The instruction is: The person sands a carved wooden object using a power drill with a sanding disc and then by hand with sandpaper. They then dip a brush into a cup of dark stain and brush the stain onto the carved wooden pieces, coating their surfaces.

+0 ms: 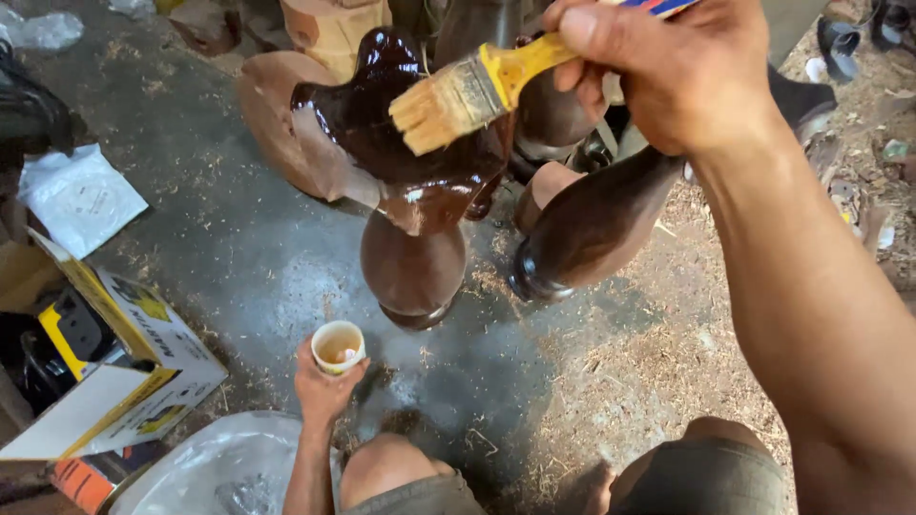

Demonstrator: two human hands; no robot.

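My right hand grips a paintbrush with a yellow handle, its pale bristles resting on the glossy dark-brown top of a carved wooden stand. The wet, shiny top sits on a rounded brown pedestal that stands on the floor. My left hand holds a small white cup of amber liquid low near the pedestal's base, above my left knee.
More turned brown wooden pieces lean behind and right of the stand. An open cardboard box lies at left, white packets beyond it, a clear plastic sheet at bottom left. Sawdust covers the grey concrete floor.
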